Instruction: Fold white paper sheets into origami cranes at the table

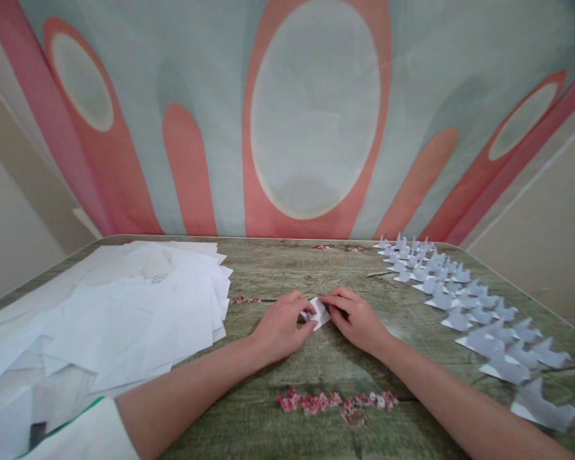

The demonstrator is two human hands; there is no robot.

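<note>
Between my two hands, at the middle of the table, is a small piece of folded white paper (320, 314). My left hand (286, 322) grips its left side, thumb and fingers closed on the edge. From the other side my right hand (356, 317) has its fingers curled together at the paper's upper right edge, with the index finger touching the top corner. The paper looks flat and several layers thick; its exact fold is partly hidden by the fingers.
A wide, untidy pile of white paper sheets (172, 313) covers the left of the table. Rows of folded paper birds (483, 338) stand along the right side. The wood-grain tabletop (249, 396) bears pink flower prints. A patterned curtain (220, 96) hangs behind.
</note>
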